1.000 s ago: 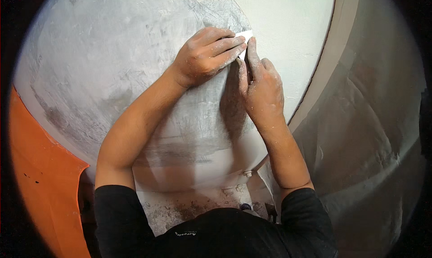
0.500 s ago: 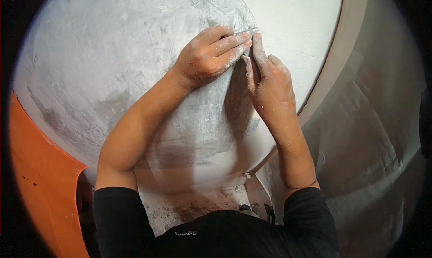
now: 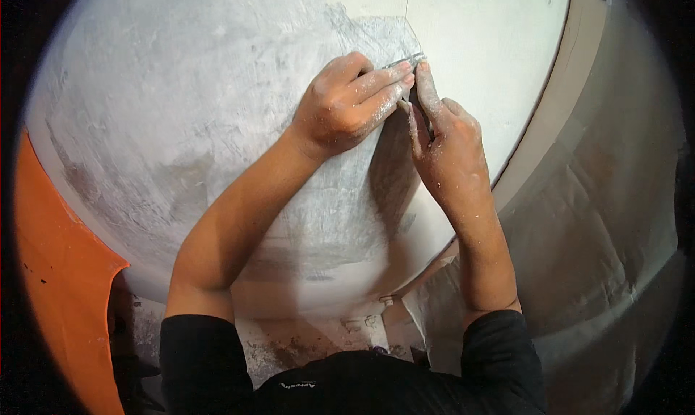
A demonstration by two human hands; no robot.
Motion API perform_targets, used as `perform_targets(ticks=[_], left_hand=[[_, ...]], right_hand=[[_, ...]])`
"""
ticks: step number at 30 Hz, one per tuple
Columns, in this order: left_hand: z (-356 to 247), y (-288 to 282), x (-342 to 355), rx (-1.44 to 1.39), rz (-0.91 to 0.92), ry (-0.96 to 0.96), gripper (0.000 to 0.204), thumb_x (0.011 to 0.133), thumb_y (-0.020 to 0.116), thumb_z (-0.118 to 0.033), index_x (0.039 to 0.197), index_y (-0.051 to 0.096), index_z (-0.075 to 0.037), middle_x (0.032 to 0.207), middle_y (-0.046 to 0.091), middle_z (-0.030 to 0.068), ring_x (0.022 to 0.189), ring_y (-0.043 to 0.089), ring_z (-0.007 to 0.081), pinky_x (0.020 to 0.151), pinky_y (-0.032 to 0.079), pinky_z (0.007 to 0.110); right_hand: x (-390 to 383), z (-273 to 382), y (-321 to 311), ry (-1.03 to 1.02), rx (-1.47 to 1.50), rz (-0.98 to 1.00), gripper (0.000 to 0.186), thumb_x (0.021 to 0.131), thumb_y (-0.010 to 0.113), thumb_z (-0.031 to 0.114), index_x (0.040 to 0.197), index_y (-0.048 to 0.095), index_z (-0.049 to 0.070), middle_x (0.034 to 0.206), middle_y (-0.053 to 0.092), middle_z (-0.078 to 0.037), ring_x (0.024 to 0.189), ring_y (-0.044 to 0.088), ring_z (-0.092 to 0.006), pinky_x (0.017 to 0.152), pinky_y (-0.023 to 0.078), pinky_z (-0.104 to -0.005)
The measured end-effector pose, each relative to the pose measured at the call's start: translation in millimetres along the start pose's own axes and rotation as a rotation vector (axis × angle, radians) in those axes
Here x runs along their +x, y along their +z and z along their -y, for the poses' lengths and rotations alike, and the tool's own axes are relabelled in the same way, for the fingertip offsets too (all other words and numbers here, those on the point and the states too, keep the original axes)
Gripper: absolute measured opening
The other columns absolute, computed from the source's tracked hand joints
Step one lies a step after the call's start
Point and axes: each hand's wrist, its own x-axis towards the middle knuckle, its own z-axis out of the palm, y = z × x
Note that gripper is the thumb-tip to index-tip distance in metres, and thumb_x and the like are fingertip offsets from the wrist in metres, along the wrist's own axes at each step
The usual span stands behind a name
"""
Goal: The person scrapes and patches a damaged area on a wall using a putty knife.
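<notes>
Both of my hands press a small flat scraper blade [image 3: 411,61] against a white wall [image 3: 217,111] smeared with grey filler. My left hand [image 3: 346,105] lies over the blade from the left, fingers curled and flat on its top. My right hand [image 3: 447,136] grips the tool's dark handle from below, index finger stretched up along it to the blade. Both hands are dusted with white powder. Most of the tool is hidden under my fingers.
A cleaner white patch of wall [image 3: 478,45] lies right of the blade. A beige strip [image 3: 557,111] borders the wall, with grey crumpled sheeting [image 3: 608,256] beyond it at right. An orange surface [image 3: 58,292] stands at lower left. Stained floor [image 3: 304,342] shows below.
Both hands with the blade between them have slid a little to the right and upward along the wall, staying pressed together.
</notes>
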Motion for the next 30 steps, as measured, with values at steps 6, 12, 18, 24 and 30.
perform_targets(ticks=[6, 12, 18, 24, 30], left_hand=[[-1.4, -5.2, 3.2, 0.057, -0.038, -0.079, 0.027, 0.074, 0.078, -0.012, 0.102, 0.078, -0.008, 0.104, 0.075, -0.0013, 0.075, 0.056, 0.0148, 0.064, 0.05, 0.027], [-4.4, -4.6, -3.8, 0.035, 0.125, -0.074, 0.053, 0.073, 0.083, -0.028, 0.121, 0.072, -0.01, 0.127, 0.069, 0.0013, 0.103, 0.061, 0.0222, 0.091, 0.047, 0.036], [-13.4, -6.4, 12.8, 0.199, 0.36, -0.229, 0.103, 0.073, 0.071, -0.071, 0.153, 0.041, -0.014, 0.16, 0.037, 0.0048, 0.149, 0.03, 0.0301, 0.121, 0.023, 0.053], [-16.7, -17.8, -10.6, -0.053, 0.727, 0.12, 0.083, 0.087, 0.061, -0.064, 0.152, 0.043, -0.015, 0.161, 0.036, 0.005, 0.15, 0.03, 0.0285, 0.123, 0.024, 0.048], [-49.6, -57.3, -82.6, -0.578, 0.967, 0.087, 0.05, 0.087, 0.073, -0.035, 0.127, 0.064, -0.006, 0.132, 0.064, 0.0134, 0.12, 0.061, 0.0313, 0.102, 0.049, 0.041]], right_hand=[[14.2, 1.7, -6.5, -0.027, 0.006, 0.052, 0.059, 0.093, 0.068, 0.009, 0.149, 0.049, 0.012, 0.075, 0.063, -0.019, 0.066, 0.063, -0.0307, 0.065, 0.051, -0.0426], [-12.0, -15.8, -7.1, -0.053, 0.156, -0.059, 0.061, 0.093, 0.07, 0.017, 0.149, 0.048, 0.008, 0.074, 0.061, -0.016, 0.061, 0.06, -0.0264, 0.061, 0.05, -0.0391], [-117.9, -23.5, 14.6, 0.112, 0.398, -0.247, 0.064, 0.088, 0.071, 0.005, 0.144, 0.046, -0.01, 0.08, 0.066, -0.019, 0.068, 0.062, -0.0221, 0.065, 0.051, -0.0332], [-178.3, -19.8, 28.6, 0.293, 0.626, -0.114, 0.062, 0.089, 0.068, 0.005, 0.146, 0.045, -0.008, 0.088, 0.068, -0.023, 0.077, 0.067, -0.0242, 0.074, 0.053, -0.0353], [-206.7, -12.2, 13.2, 0.455, 0.564, 0.123, 0.061, 0.095, 0.064, 0.005, 0.152, 0.042, 0.003, 0.097, 0.073, -0.013, 0.082, 0.066, -0.0111, 0.075, 0.053, -0.0269]])
